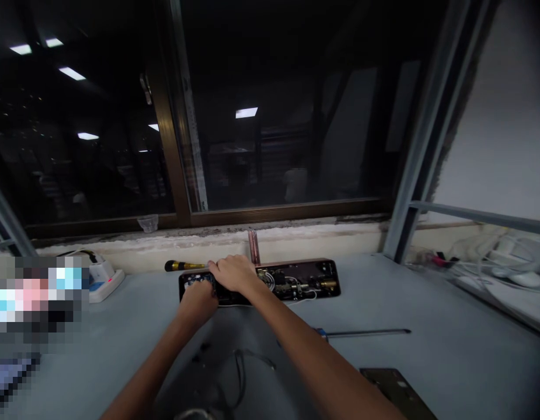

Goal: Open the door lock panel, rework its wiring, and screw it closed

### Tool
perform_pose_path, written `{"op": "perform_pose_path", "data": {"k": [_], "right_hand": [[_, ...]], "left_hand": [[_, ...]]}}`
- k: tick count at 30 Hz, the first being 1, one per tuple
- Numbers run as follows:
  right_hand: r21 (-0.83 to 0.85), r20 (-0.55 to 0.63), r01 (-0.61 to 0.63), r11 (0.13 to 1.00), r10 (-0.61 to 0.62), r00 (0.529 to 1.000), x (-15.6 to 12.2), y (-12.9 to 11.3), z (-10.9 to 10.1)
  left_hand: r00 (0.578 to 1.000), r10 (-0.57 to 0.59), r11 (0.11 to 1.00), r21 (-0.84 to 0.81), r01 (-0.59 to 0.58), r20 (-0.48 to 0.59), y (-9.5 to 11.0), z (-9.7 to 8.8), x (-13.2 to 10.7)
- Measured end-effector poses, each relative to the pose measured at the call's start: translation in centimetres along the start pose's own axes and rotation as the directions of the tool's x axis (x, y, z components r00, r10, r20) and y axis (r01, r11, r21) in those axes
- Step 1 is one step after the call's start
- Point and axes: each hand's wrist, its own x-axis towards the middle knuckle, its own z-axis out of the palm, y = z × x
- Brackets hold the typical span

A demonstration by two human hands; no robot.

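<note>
A long, open black casing (307, 275) lies across the table, with a circuit board, white wires and a brass-coloured cylinder inside. My left hand (199, 304) is curled at its left end by the circuit board, its fingertips hidden from me. Over the left-middle part of the casing, my right hand (235, 274) bends its fingers round the far rim. Just behind the casing's left end is a screwdriver with a yellow-and-black handle (176, 266), its shaft running toward my right hand. A copper-coloured strip (253, 248) stands behind the casing.
A second screwdriver (366, 333) lies right of my right forearm. Nearer me are a dark flat panel (399, 388) and a loose dark cable (240, 373). A power strip (107, 284) sits at left; bagged cables (510, 268) lie at far right. Metal posts (421, 146) frame the window.
</note>
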Motion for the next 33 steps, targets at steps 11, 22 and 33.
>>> {"op": "perform_pose_path", "data": {"k": [11,22,33], "right_hand": [[0.062,-0.015,0.014,0.998,-0.013,1.0,0.1,0.2,-0.3],[0.031,-0.035,0.029,0.999,-0.028,0.999,0.1,0.2,-0.3],[-0.021,-0.003,0.055,0.998,-0.055,0.998,-0.1,0.1,-0.4]], "left_hand": [[0.999,-0.048,0.999,0.0,0.048,-0.006,0.4,1.0,0.2],[0.999,0.002,0.992,-0.128,0.003,0.044,-0.6,0.3,-0.1],[0.987,0.049,0.944,-0.331,0.005,0.156,-2.9,0.1,-0.4]]}}
